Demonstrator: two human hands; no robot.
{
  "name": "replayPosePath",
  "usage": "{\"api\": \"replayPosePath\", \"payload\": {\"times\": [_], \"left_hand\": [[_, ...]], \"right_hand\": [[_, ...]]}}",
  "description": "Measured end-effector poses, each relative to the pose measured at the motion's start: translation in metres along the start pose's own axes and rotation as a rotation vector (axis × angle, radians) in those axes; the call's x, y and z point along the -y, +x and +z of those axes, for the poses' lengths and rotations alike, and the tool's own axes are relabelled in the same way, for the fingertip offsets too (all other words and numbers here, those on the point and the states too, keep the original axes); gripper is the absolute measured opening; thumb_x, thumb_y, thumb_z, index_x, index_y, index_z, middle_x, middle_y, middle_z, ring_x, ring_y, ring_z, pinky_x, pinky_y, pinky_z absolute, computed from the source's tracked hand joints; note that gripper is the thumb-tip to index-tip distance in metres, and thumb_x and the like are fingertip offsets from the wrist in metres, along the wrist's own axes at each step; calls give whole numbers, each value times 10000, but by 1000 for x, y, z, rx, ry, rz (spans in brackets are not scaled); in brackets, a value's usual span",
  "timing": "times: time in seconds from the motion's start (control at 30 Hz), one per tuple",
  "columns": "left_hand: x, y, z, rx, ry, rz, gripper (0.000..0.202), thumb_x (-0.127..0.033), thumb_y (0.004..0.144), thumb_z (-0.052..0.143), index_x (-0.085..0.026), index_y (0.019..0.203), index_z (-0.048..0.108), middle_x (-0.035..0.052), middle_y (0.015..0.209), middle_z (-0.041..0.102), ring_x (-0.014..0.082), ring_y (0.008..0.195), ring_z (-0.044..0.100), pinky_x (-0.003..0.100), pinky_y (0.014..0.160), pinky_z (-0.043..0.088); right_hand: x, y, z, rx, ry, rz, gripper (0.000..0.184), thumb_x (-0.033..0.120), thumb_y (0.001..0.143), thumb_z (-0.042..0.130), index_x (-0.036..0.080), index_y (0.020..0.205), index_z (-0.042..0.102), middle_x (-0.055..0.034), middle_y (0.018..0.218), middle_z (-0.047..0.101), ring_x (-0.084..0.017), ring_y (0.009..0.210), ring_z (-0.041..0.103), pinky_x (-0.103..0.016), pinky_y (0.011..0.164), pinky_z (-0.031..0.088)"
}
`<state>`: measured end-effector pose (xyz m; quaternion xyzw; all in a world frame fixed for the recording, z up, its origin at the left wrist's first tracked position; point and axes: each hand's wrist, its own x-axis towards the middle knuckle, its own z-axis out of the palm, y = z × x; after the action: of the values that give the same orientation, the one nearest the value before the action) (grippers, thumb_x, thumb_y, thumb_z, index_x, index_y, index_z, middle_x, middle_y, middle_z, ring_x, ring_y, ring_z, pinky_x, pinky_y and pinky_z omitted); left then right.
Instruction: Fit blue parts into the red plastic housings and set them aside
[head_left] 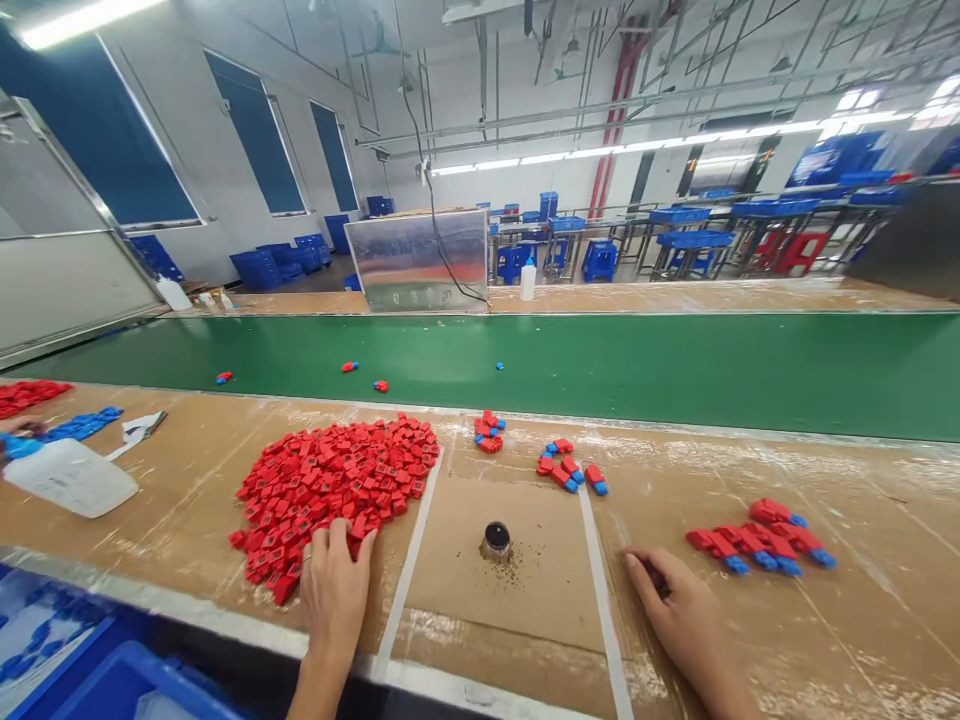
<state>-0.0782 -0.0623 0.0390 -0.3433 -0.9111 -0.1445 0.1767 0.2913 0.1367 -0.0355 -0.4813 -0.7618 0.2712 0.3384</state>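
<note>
Two hands work at a big pile of red pieces.
The left hand (334, 595) lies on the edge of the red pile (334, 490), touching the small, square plastic pieces with its fingers together. The right hand (675, 600) rests on the surface (862, 640) near a heap of red pieces with blue tips (761, 538). Its fingers curl in, and I cannot tell if it holds something. Between the hands, a small round pot (496, 540) with a black top stands on a brown card (502, 590), with dark specks around it. Any print on the pieces is too small to read. Behind runs a smooth green belt (600, 370) with a few small pieces (349, 367) on it. Another person's hand (19, 428) shows at the far left, beside a white plastic jug (67, 478).
</note>
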Motion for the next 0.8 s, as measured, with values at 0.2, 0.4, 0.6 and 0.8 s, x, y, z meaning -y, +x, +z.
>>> {"api": "replayPosePath", "payload": {"times": [0.2,0.4,0.6,0.8], "left_hand": [[6,9,0,-162,-453,123,344,-508,866,552,-182,954,618,109,999,621,309,972,566,460,932,429],[-39,11,-11,404,-1402,-160,386,-425,705,802,-191,972,650,52,888,703,200,837,651,275,764,522],[-66,-11,10,726,-1786,-183,411,-456,679,830,-188,977,740,61,837,729,139,719,643,206,705,514],[-81,-41,15,872,-1702,-224,387,-441,647,849,-189,923,747,66,817,740,172,715,653,238,686,533]], "right_hand": [[2,1,1,10,10,9,422,574,928,441,220,902,668,-61,891,687,-245,801,621,-353,729,475],[6,-1,-4,-8,-33,4,402,551,927,457,215,919,677,-67,911,693,-243,811,627,-346,724,479],[8,0,-12,32,-27,46,372,516,930,480,202,973,675,-66,909,694,-226,762,629,-329,682,487],[24,60,-20,53,-49,-9,363,466,924,472,173,1071,628,-84,923,650,-217,785,622,-334,701,498]]}}
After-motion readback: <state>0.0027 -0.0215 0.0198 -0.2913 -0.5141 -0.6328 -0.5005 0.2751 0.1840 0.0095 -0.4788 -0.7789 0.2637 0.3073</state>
